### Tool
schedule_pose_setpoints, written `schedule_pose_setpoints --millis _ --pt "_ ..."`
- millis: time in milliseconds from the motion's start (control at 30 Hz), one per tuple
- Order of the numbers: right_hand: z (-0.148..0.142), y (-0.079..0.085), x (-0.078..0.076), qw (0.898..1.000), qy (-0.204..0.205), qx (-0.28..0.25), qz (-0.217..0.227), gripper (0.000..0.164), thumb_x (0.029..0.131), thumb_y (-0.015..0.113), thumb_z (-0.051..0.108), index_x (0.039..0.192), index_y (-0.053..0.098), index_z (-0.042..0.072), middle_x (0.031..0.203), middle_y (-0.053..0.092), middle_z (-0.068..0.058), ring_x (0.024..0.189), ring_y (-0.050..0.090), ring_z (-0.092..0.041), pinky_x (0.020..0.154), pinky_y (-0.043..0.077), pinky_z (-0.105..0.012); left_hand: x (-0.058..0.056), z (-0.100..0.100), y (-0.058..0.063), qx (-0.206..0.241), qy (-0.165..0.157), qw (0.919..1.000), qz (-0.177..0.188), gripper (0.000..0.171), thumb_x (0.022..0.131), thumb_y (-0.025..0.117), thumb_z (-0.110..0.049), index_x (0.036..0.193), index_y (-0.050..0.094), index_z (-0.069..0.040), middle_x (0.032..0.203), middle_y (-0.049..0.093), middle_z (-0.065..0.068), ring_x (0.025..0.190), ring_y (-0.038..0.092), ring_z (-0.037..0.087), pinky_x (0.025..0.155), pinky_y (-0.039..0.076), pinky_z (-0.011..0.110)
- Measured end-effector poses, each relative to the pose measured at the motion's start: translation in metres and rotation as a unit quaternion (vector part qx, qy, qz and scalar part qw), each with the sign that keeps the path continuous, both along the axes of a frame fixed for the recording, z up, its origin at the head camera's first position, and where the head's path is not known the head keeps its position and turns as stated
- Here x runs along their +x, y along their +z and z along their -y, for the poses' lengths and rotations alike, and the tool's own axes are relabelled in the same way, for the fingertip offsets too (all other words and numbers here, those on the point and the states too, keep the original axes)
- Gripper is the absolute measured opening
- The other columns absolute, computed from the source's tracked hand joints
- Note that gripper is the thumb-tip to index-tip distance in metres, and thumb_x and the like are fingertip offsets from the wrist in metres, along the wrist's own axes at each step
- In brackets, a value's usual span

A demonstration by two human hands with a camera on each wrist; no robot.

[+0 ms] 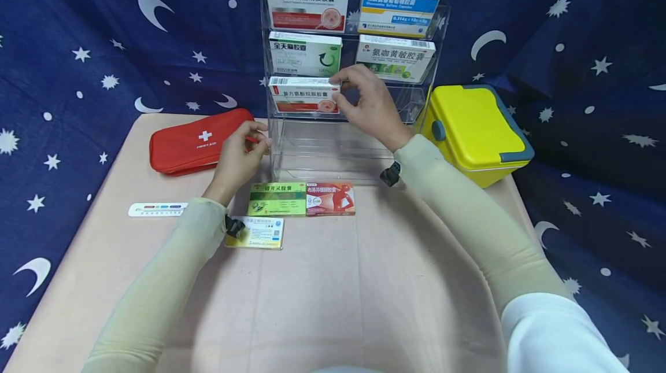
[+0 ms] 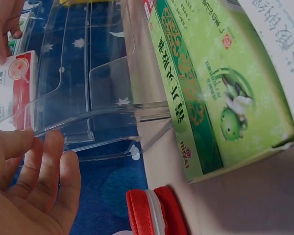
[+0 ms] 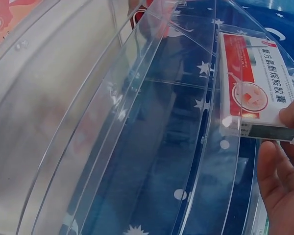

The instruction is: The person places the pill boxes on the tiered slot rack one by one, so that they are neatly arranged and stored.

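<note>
Between thumb and fingers, my right hand (image 1: pixel 366 101) pinches the right end of a white and red medicine box (image 1: pixel 302 97). This box stands in the third tier of a clear tiered display rack (image 1: pixel 333 156), on its left side. In the right wrist view the thumb (image 3: pixel 291 113) lies on the box's printed face. My left hand (image 1: pixel 241 156) grips the rack's left edge; the left wrist view has its thumb and fingers around the clear plastic. Below the rack lie a green medicine box (image 1: pixel 278 199), a red one (image 1: pixel 331 199) and a white-yellow one (image 1: pixel 262 233), partly covered by the left wrist camera.
Upper tiers hold another white and red box (image 1: pixel 307 6), a blue-white-orange box (image 1: pixel 400 8), a green-white box (image 1: pixel 304 55) and a white-green box (image 1: pixel 395 59). A red first-aid pouch (image 1: pixel 200 141) and white strip (image 1: pixel 156 209) lie left. A yellow case (image 1: pixel 470 130) stands right.
</note>
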State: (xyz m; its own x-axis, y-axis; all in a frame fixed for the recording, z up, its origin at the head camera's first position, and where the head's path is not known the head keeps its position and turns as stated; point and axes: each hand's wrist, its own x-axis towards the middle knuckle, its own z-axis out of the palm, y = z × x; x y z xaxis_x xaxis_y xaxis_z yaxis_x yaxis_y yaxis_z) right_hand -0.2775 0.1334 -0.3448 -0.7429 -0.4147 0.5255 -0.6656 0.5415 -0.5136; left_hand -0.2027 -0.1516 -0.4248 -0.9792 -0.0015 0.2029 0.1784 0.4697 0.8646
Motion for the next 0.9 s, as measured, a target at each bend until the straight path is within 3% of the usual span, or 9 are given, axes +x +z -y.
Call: schedule_pose_setpoints --millis 200,367,500,633,700,767,900 --pt "-0.005 -0.001 0.000 1.000 -0.010 0.009 -0.005 0.021 0.098 0.068 0.016 0.119 0.070 0.014 0.123 0.059 0.006 0.105 0.058 -0.013 0.071 0.048 -0.030 0.000 -0.001 0.002 -0.004 0.001 1.0000 0.004 0.028 0.099 0.068 -0.016 0.126 0.060 -0.011 0.100 0.063 0.005 0.080 0.067 0.019 0.069 0.049 0.033" --pt "-0.010 -0.002 0.007 1.000 -0.027 0.009 -0.004 0.024 0.100 0.066 0.019 0.123 0.071 0.016 0.132 0.054 0.005 0.097 0.055 -0.017 0.067 0.045 -0.029 -0.001 -0.001 0.001 -0.004 0.002 1.0000 0.002 0.028 0.099 0.068 -0.016 0.125 0.060 -0.011 0.100 0.063 0.005 0.081 0.067 0.020 0.070 0.049 0.033" --pt "-0.016 -0.011 0.024 0.999 -0.025 -0.031 -0.024 0.022 0.100 0.065 0.017 0.121 0.070 0.013 0.130 0.054 0.003 0.098 0.054 -0.016 0.069 0.044 -0.028 -0.002 -0.001 0.000 -0.001 -0.001 1.0000 0.000 0.028 0.099 0.068 -0.016 0.125 0.060 -0.011 0.100 0.064 0.006 0.082 0.069 0.025 0.068 0.049 0.032" --pt "-0.024 -0.030 0.050 0.998 0.020 -0.038 -0.036 0.016 0.098 0.067 0.015 0.112 0.071 0.008 0.117 0.062 0.000 0.096 0.057 -0.016 0.067 0.048 -0.032 -0.002 -0.001 -0.001 0.006 -0.004 1.0000 0.001 0.028 0.099 0.068 -0.014 0.125 0.060 -0.010 0.100 0.064 0.007 0.085 0.070 0.031 0.067 0.049 0.031" --pt "-0.027 -0.043 0.064 0.998 0.054 0.009 -0.026 0.015 0.098 0.067 0.016 0.111 0.072 0.009 0.113 0.065 0.001 0.095 0.059 -0.016 0.069 0.051 -0.034 -0.001 -0.001 -0.001 0.008 -0.003 1.0000 0.003 0.028 0.099 0.069 -0.014 0.125 0.060 -0.010 0.099 0.064 0.007 0.086 0.069 0.032 0.067 0.049 0.031" --pt "-0.030 -0.059 0.080 0.992 0.090 0.090 -0.009 0.017 0.097 0.069 0.018 0.112 0.074 0.011 0.114 0.067 0.001 0.099 0.061 -0.016 0.076 0.054 -0.036 -0.001 -0.001 -0.001 0.009 -0.002 0.9999 0.006 0.028 0.099 0.068 -0.014 0.125 0.060 -0.010 0.100 0.064 0.008 0.087 0.069 0.033 0.067 0.049 0.031" --pt "-0.033 -0.088 0.105 0.956 0.139 0.256 0.021 0.031 0.095 0.072 0.025 0.123 0.073 0.014 0.127 0.065 -0.001 0.116 0.060 -0.017 0.091 0.053 -0.039 0.000 -0.001 -0.001 0.004 0.000 1.0000 0.008 0.029 0.099 0.068 -0.016 0.126 0.060 -0.010 0.101 0.063 0.007 0.086 0.069 0.031 0.066 0.049 0.030"
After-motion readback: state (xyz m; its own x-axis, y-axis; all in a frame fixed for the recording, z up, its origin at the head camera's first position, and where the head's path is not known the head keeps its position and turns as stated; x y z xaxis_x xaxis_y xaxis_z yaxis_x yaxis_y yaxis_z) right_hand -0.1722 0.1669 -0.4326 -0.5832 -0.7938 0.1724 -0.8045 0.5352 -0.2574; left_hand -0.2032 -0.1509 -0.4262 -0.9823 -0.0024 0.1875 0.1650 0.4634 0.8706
